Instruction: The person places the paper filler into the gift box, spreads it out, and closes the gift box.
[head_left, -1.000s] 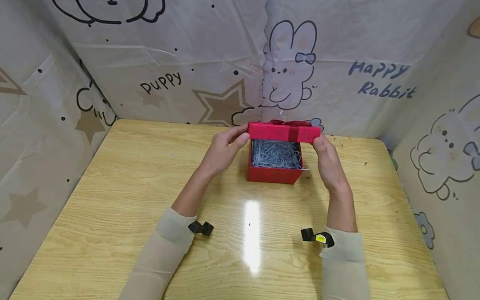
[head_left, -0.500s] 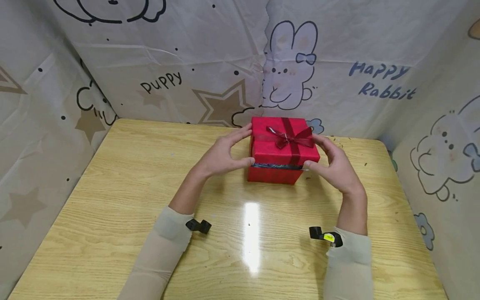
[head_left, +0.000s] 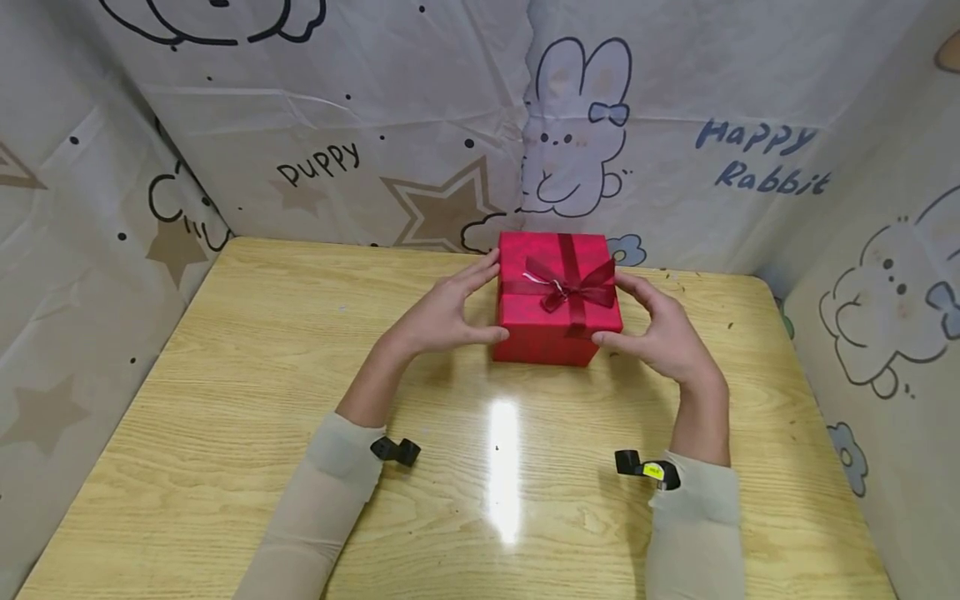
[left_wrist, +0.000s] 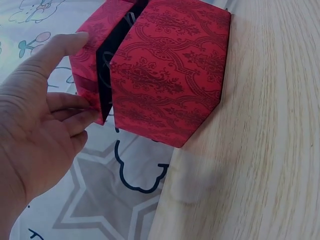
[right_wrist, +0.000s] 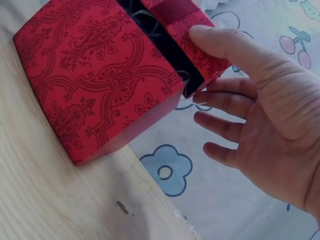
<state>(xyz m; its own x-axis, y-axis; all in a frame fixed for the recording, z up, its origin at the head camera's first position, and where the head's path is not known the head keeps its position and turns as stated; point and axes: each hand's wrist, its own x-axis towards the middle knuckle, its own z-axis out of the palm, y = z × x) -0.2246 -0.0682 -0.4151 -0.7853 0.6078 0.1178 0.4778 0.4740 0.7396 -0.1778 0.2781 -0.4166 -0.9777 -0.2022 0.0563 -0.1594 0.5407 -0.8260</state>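
Observation:
A red gift box with a dark red pattern stands on the table near the back wall. Its red lid, tied with a dark red ribbon bow, sits over the box opening. My left hand holds the lid's left side, thumb at the front corner and fingers farther back. On the opposite side, my right hand holds the lid the same way. Both wrist views show a dark gap between lid and box, where a few thin paper shreds show. The rest of the inside is hidden.
The wooden table meets a printed cloth wall right behind the box. More printed cloth hangs at the left and right sides. Small dark crumbs lie on the table to the right of the box.
The lid was tilted up with grey-blue shredded paper showing inside the box. Both hands have lowered it flat over the opening and shifted it slightly left; the filling is covered in the head view.

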